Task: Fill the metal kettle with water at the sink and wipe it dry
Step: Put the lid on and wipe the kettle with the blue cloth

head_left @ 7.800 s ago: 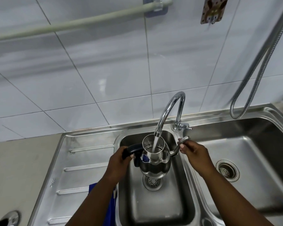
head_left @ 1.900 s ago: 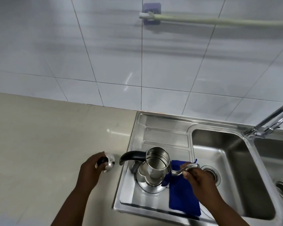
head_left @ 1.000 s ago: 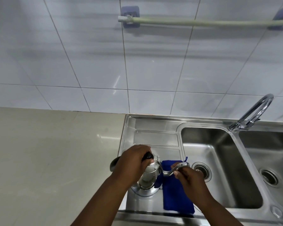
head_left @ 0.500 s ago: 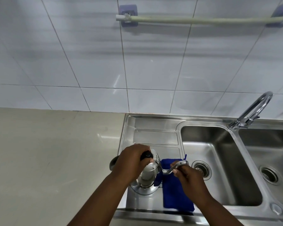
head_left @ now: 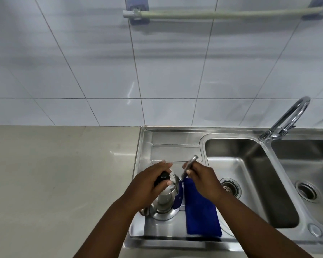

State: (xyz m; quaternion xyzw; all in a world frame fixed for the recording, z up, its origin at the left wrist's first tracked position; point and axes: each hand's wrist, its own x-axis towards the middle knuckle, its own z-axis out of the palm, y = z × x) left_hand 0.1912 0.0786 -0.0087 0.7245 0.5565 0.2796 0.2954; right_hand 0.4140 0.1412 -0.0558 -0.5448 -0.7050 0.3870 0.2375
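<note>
beige counter is filling the left half of the frame, steel sink taking the lower right. blue cloth is lying flat on the drainboard, just right of the metal kettle, which is sitting upright there at lower centre. left hand is pressing the black-knobbed lid on top, fingers curled around it. right hand is pinching the thin spout shut-tight.
</note>
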